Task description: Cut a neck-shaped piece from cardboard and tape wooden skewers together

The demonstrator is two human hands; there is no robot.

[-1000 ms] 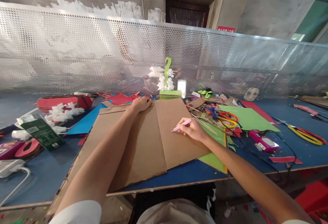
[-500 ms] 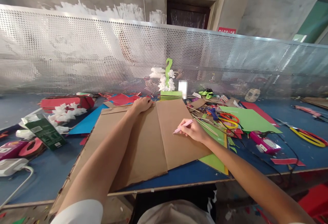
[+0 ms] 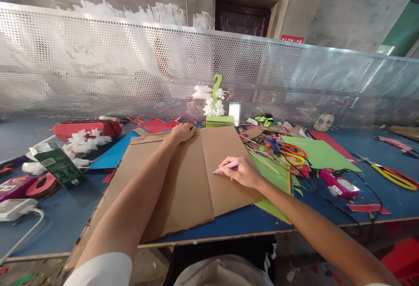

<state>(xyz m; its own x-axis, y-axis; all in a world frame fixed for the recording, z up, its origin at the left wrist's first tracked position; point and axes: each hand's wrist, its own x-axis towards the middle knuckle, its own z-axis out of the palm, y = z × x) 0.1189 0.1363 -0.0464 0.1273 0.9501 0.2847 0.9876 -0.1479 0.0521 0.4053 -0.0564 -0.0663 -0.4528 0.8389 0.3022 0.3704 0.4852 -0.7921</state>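
Evidently marking or drawing on brown cardboard (image 3: 225,198), judging by the pose. Find a strip of blue counter (image 3: 229,227) on the near side of the right grip (image 3: 241,173), with the cardboard directly beneath that grip and reaching well out to its left, past a crease or seam (cannot tell which). Holding a pink pen (image 3: 233,163) in the right grip, closed in a writing pinch, tip down and leftward, at or just above the surface; cannot make out any drawn line. Just right of that grip, note green paper (image 3: 276,181), seemingly partly under the cardboard, and thin sticks (image 3: 266,163); well off to the right, scissors (image 3: 376,167) with yellow and orange handles. Farther off and left of the right grip, resting the left grip (image 3: 183,133) at the cardboard's far edge, loosely bent, perhaps for steadying; cannot tell whether hooked over or only pressing down. Likely needing, for the next move, light contact at the pen tip and enough left-hand pressure against sliding. Beyond both grips, see white blooms (image 3: 202,91) beside a green hook-shaped piece (image 3: 217,85), then a perforated metal barrier (image 3: 131,67).
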